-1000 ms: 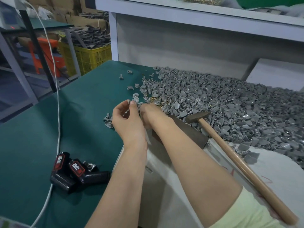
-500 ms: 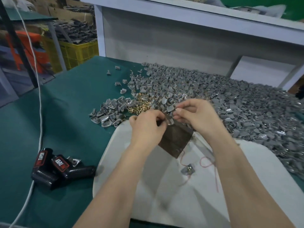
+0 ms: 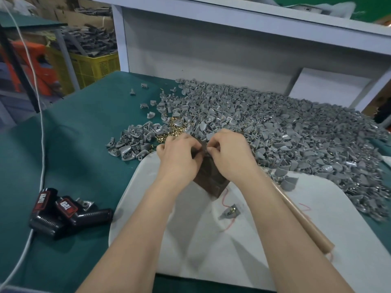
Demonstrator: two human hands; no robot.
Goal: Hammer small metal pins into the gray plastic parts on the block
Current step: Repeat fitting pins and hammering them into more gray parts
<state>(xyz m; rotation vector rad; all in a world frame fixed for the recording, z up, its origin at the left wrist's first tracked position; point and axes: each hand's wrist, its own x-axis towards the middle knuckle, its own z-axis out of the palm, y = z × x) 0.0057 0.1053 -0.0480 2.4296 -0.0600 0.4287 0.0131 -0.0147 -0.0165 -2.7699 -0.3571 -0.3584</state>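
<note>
My left grip (image 3: 179,159) and right grip (image 3: 230,157) curl fingertip to fingertip over the one block (image 3: 209,180) at frame centre, beside one heap of gray parts (image 3: 275,132); what they pinch I cannot tell.

The light is soft and even, and it comes from above. On the white cloth (image 3: 317,240) the forearms give only pale shadows. The left hand (image 3: 179,159) and right hand (image 3: 230,157) are slightly blurred. The crate (image 3: 93,68) behind is out of focus. The shelf (image 3: 254,24) edge looks bent from wide-angle distortion.
</note>
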